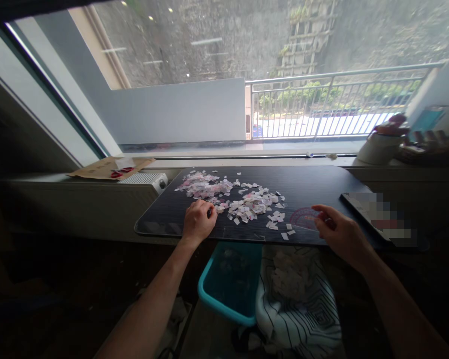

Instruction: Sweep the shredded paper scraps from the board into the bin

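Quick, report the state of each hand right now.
Left hand: curled shut beside the paper scraps; contents cannot be told.
Right hand: pinching the clear protractor at its edge.

Left hand [198, 222] sits just left of frame centre, fingers curled under, forearm running in from lower left; right hand [340, 233] lies right of centre, fingers stretched leftward, palm down

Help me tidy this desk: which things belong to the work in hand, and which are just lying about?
In hand: paper scraps by the curled left hand; clear protractor under the right hand; probably the teal bin.
Lying about: phone; cardboard with scissors; white mug.
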Tool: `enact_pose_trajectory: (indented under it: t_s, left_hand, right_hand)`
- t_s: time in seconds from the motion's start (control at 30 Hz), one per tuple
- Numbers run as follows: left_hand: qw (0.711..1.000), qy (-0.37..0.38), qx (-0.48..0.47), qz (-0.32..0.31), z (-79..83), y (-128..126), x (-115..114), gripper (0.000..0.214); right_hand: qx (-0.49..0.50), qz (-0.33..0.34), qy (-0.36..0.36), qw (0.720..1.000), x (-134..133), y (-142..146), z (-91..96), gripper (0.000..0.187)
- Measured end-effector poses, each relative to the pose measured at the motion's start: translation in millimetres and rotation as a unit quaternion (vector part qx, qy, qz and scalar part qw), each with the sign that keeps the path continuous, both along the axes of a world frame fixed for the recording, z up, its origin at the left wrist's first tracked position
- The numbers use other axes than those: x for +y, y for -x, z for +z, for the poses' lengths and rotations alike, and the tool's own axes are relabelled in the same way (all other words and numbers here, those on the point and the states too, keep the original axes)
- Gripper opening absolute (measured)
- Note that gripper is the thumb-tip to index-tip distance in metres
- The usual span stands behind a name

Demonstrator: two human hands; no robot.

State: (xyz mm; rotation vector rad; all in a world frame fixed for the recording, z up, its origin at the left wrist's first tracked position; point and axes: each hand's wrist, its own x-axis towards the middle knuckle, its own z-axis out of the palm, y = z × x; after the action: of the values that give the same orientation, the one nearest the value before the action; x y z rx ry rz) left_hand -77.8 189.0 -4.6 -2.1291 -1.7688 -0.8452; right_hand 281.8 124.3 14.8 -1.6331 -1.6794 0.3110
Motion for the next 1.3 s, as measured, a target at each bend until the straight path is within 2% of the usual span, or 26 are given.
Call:
enact_pose_trajectory:
  t_s: [0.1, 0.2, 0.37, 0.63, 0.87, 1.1, 1.3]
  left_hand:
    - [1.0, -0.002, 0.003, -0.001, -0.8, 1, 1, 0.016]
    - [1.0, -0.004, 0.006, -0.002, -1.3, 1, 1, 0.016]
    - [1.0, -0.001, 0.006, -0.002, -1.1, 1, 1, 0.016]
    - [1.0, -0.002, 0.005, -0.002, 1.3, -1, -1, 0.016]
    - [1.0, -0.001, 0.006, -0.002, 0.8, 0, 0, 0.016]
    - [1.0, -0.004, 0.006, -0.003, 0.7, 0, 0, 0.016]
    - [1.0, -0.004, 0.007, -0.003, -0.5, 0, 0, 0.015]
  right_hand:
    - [0.028, 0.008, -0.013, 0.999, 3, 14, 2.4, 0.039]
    - [0.012, 0.029, -0.018, 0.999, 7, 26, 5.4, 0.038]
    - [-0.017, -0.013, -0.017, 1.0, 6, 19, 8.6, 0.038]
    - [0.023, 0.031, -0.007, 0.999, 16, 25, 3.9, 0.039]
    - [0.032, 0.029, -0.01, 0.999, 18, 15, -2.5, 0.038]
    - [0.04, 0.033, 0.017, 0.999, 17, 26, 0.8, 0.037]
    - [0.126, 0.087, 0.042, 0.987, 19, 35, -1.0, 0.036]
